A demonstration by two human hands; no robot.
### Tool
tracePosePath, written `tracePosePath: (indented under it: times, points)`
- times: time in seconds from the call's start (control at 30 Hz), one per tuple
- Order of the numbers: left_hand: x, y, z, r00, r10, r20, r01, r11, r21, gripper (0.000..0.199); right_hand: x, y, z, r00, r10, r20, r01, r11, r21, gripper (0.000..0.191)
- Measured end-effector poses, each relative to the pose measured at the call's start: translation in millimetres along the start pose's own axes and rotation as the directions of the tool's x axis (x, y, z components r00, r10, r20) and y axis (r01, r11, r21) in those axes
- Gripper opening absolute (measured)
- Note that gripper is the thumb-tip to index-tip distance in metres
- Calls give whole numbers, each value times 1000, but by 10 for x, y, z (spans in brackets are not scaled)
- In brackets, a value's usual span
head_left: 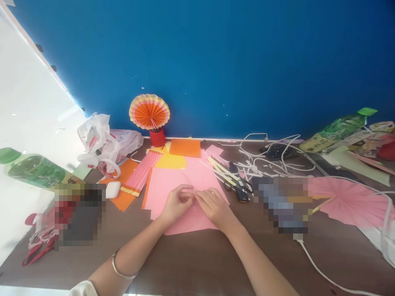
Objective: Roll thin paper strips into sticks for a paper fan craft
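Observation:
My left hand (pixel 176 204) and my right hand (pixel 215 208) meet over a loose stack of pink paper sheets (pixel 163 185). Between their fingertips they pinch a thin pink paper strip (pixel 188 180), whose upper end sticks out away from me. Whether it is folded or rolled cannot be made out, and the fingers hide its lower part. Just beyond the stack lie yellow paper (pixel 173 159) and an orange sheet (pixel 185 148). To the left rests a pleated pink paper piece with yellow ends (pixel 143 172), on top of orange paper (pixel 119 201).
A round orange paper fan (pixel 149 112) stands in a red holder (pixel 157 137) by the blue wall. Paper scraps and black-handled scissors (pixel 241 193) lie right of the stack. Farther right are a pink fan (pixel 354 201) and white cables (pixel 321 263). Green-capped bottles (pixel 33 168) flank both sides.

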State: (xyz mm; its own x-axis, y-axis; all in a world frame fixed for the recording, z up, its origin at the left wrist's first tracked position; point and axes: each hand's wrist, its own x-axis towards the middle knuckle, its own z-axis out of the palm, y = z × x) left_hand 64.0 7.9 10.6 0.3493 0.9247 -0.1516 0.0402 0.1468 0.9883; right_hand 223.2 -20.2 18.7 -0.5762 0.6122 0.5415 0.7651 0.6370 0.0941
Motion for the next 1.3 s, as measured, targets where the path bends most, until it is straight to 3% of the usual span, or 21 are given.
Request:
tracePosePath:
  times: [0.8, 0.93, 1.1, 1.3]
  points:
    - [-3, -43, 1, 1000, 22, -8, -22, 1000, 0, 22, -14, -13, 54, 998, 58, -39, -54, 994, 98, 20]
    - [-6, -27, 0, 1000, 14, -3, -14, 1000, -18, 23, -25, -11, 93, 982, 171, -84, -150, 964, 220, 17]
    - [-1, -9, 4, 1000, 20, 2, -20, 999, -32, 23, -25, -8, 145, 925, 373, -76, -320, 869, 376, 13]
    - [7, -23, -5, 998, 59, 18, -58, 996, -70, 24, -22, 21, 156, 865, 492, -100, -402, 797, 450, 10]
